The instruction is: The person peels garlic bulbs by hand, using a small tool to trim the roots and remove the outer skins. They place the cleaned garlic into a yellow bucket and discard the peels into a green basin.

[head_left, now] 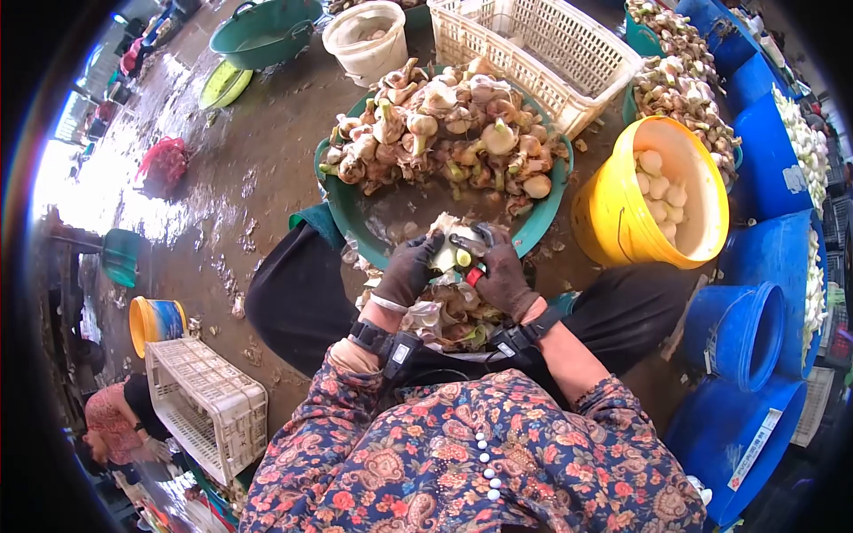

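Left hand [407, 271], right hand [503, 277]: fingers curled round one onion [447, 255] over the basin's [536, 233] near rim. Peeling, seemingly; next wants a steady grip.

Both gloved hands working over green basin [348, 218]. Left hand [407, 271] clasping onion [447, 256] from left; right hand [503, 277] gripping it from right, fingers curling over top. Small red piece [474, 276] showing at right palm, too small to tell. Peelings [444, 315] lying on lap beneath. Unpeeled bulbs [444, 133] filling basin. Yellow bucket [609, 233] standing to right, holding peeled onions [662, 185].
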Available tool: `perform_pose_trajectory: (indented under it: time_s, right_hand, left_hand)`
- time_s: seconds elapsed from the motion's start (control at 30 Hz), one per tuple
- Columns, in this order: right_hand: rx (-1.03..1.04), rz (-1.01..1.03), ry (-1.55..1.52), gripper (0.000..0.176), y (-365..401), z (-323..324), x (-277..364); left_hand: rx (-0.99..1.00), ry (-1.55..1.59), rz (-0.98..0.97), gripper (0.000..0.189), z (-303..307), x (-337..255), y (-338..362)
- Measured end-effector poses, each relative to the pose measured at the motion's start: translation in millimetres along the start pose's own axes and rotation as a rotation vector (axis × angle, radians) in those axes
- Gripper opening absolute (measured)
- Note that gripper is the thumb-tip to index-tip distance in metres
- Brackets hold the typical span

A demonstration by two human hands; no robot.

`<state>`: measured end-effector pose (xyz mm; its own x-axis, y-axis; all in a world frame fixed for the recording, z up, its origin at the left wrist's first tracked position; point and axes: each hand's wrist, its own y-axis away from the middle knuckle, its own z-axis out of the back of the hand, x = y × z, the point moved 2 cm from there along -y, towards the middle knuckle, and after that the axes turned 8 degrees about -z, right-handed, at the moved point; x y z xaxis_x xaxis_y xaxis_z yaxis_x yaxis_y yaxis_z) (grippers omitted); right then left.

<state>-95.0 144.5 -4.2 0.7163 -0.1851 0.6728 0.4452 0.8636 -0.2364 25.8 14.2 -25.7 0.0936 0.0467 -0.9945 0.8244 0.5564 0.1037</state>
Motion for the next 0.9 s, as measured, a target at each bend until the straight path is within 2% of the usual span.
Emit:
perform_pose_trajectory:
  time_s: [0.03,0.07,0.1,0.13,0.17,0.2,0.23,0.27,0.33,0.37,0.4,0.43,0.47,0.53,0.6,0.63,0.67,0.7,0.73,0.8,0.83,0.9]
  right_hand:
    - [-0.008,-0.095,-0.093,0.046,2.1,-3.6,-4.3]
    - [-0.019,-0.188,-0.187,0.040,2.8,-8.5,-9.0]
    - [-0.085,-0.373,-0.500,0.026,4.6,-18.9,-18.0]
    - [-0.097,-0.380,-0.501,0.026,6.8,-24.2,-27.2]
    - [-0.124,-0.530,-0.798,0.022,7.1,-25.8,-38.9]
    - [-0.151,-0.676,-1.096,0.019,6.5,-24.9,-47.7]
    - [-0.130,-0.703,-1.260,0.018,3.3,-23.1,-55.2]
    - [-0.212,-0.988,-1.614,0.021,1.3,-12.3,-42.4]
    - [-0.255,-1.041,-1.388,0.024,5.4,-10.5,-64.5]
    - [-0.260,-1.043,-1.388,0.024,7.3,-4.4,-64.0]
    - [-0.216,-1.136,-1.372,0.023,8.8,-0.1,-63.4]
    - [-0.169,-1.226,-1.356,0.023,7.6,1.4,-61.7]
    - [-0.169,-1.226,-1.363,0.023,5.3,-2.2,-58.7]
    - [-0.245,-0.985,-1.605,0.019,0.7,-9.5,-48.4]
    - [-0.205,-0.961,-1.504,0.022,5.9,-17.0,-47.6]
    - [-0.127,-0.938,-1.303,0.024,8.5,-21.2,-46.1]
    - [-0.056,-0.907,-1.102,0.025,9.0,-24.4,-44.5]
    - [-0.108,-0.852,-1.039,0.025,7.0,-28.4,-42.9]
    - [-0.110,-0.850,-1.038,0.025,7.3,-27.3,-46.1]
    - [0.068,-0.879,-0.819,0.022,3.6,-12.0,-35.9]
    - [0.090,-0.823,-0.781,0.023,2.1,-1.2,-26.2]
    - [0.121,-0.803,-0.752,0.024,4.1,-7.2,-30.2]
  left_hand:
    - [-0.110,0.534,0.342,0.028,-3.6,2.4,1.1]
    - [-0.102,0.529,0.343,0.028,-3.5,-1.9,1.3]
    - [-0.075,0.349,0.208,0.025,-2.1,-9.5,2.2]
    - [-0.044,0.170,0.075,0.023,-1.2,-17.7,4.4]
    - [0.063,0.002,0.001,0.024,1.2,-32.1,10.2]
    - [0.076,0.001,0.004,0.024,3.3,-38.8,16.5]
    - [0.225,-0.076,0.043,0.023,2.5,-42.7,23.1]
    - [0.376,-0.154,0.079,0.022,2.8,-43.4,28.9]
    - [0.628,-0.460,0.018,0.021,7.2,-22.5,41.8]
    - [0.778,-0.746,0.022,0.030,6.2,-17.7,43.3]
    - [0.966,-0.961,0.182,0.045,7.0,-10.6,42.9]
    - [0.898,-1.055,0.161,0.050,8.8,-9.4,42.0]
    - [0.832,-1.148,0.142,0.054,8.0,-14.3,40.5]
    - [0.396,-0.819,-0.004,0.067,4.0,-18.4,24.8]
    - [0.171,-0.566,-0.055,0.077,-13.6,-33.8,9.8]
    - [0.166,-0.567,-0.052,0.077,-21.8,-31.8,4.1]
    - [0.195,-0.604,-0.134,0.080,-30.6,-29.4,-2.1]
    - [0.227,-0.641,-0.218,0.083,-35.5,-28.5,-5.7]
    - [0.227,-0.642,-0.221,0.083,-36.5,-26.7,-5.6]
    - [0.201,-0.610,-0.202,0.079,-38.3,-22.1,-1.8]
    - [0.178,-0.647,-0.285,0.077,-37.7,-17.5,1.9]
    - [0.148,-0.525,-0.232,0.075,-35.3,-11.5,3.6]
